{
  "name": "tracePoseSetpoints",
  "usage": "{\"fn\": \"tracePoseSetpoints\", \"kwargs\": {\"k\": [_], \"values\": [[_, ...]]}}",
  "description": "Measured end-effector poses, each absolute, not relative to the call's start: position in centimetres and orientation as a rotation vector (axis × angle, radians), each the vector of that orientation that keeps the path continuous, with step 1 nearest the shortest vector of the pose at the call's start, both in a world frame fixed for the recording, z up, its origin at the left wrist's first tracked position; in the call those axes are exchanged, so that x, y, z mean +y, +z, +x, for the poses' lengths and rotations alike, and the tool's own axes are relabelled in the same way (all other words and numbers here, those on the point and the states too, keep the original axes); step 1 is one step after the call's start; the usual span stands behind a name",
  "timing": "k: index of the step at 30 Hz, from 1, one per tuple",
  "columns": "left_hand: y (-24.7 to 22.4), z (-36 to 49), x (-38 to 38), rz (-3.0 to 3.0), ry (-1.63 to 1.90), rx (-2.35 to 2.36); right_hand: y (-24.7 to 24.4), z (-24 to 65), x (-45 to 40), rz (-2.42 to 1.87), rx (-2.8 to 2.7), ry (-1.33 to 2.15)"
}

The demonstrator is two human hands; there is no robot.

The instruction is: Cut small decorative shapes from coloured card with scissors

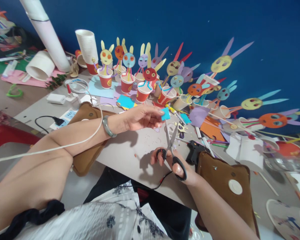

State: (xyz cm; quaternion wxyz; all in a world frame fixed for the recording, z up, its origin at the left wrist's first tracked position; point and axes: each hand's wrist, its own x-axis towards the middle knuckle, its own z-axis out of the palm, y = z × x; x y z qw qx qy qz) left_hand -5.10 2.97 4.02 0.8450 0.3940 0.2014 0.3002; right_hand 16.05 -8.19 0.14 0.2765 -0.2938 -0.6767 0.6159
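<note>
My left hand (146, 117) pinches a small square of blue paper (165, 114) between thumb and fingertips above the table. Below it, my right hand (173, 163) has its fingers through the black handles of a pair of scissors (171, 144). The blades are spread apart and point up at the paper; one tip is close to its lower edge, and whether they touch I cannot tell. Paper scraps (181, 128) lie on the table just behind the blades. A black glue gun (193, 151) rests to the right of my right hand.
Paper cups with rabbit-faced figures (150, 75) line the blue wall. A stack of white cups (86, 43) stands at the back left. Brown cushions (226, 186) lie near both forearms. A white cable (52, 149) crosses my left arm, near a power strip (65, 118).
</note>
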Motion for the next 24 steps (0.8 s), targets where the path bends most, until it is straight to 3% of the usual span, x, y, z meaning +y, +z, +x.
{"fn": "tracePoseSetpoints", "kwargs": {"k": [24], "values": [[4.0,-5.11,3.12,0.827,0.626,0.417,0.27,16.02,-8.29,-0.791,-1.844,1.641]]}}
